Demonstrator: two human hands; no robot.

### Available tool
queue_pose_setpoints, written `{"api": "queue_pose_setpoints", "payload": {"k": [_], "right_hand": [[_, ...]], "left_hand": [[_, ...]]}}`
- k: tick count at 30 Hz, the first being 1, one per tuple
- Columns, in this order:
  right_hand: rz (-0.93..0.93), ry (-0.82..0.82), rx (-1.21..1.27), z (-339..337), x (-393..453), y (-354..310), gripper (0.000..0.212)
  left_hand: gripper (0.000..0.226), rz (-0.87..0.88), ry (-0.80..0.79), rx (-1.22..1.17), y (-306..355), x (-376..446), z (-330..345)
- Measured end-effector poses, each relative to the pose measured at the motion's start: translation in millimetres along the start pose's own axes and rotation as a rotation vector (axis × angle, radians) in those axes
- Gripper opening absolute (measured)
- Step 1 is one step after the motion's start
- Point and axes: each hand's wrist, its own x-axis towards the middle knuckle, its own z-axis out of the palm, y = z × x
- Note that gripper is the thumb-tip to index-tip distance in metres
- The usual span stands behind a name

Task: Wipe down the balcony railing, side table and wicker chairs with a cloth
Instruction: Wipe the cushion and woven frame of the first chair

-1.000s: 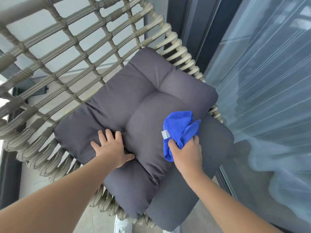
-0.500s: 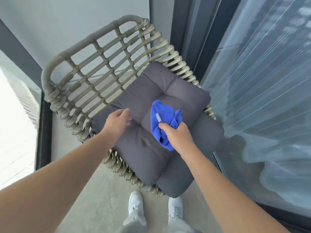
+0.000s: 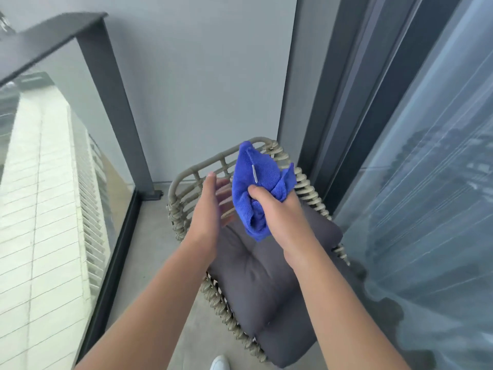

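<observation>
cloth [image 3: 262, 188]: blue, bunched, held up above the wicker chair [image 3: 226, 162]
right hand [image 3: 277, 212]: clenched round the cloth
left hand [image 3: 210, 209]: fingers straight, nothing held, just beside it
railing [image 3: 53, 36]: no wiping shown yet, side table not seen, so plenty probably left

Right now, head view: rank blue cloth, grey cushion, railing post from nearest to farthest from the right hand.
1. Blue cloth: gripped in the right hand, raised above the chair.
2. Grey cushion: on the wicker chair seat, directly under the hand.
3. Railing post: dark upright, far left at the balcony corner.
</observation>
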Motion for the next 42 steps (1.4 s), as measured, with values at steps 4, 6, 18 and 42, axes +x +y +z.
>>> {"api": "queue_pose_setpoints", "payload": {"k": [4, 6, 18, 42], "right_hand": [[-0.021, -0.063, 0.0, 0, -23, -32, 0.017], [-0.032, -0.089, -0.006, -3, -31, -38, 0.013], [0.006, -0.121, 0.102, -34, -36, -39, 0.056], [0.151, 0.254, -0.06, 48, 199, 48, 0.017]], "left_hand": [[0.053, 0.055, -0.045, -0.018, 29, -40, -2], [0.052, 0.085, -0.035, -0.045, 32, -54, -3], [0.046, 0.071, -0.003, -0.128, 33, -76, 26], [0.052, -0.193, -0.088, 0.44, -42, 262, -38]]}}
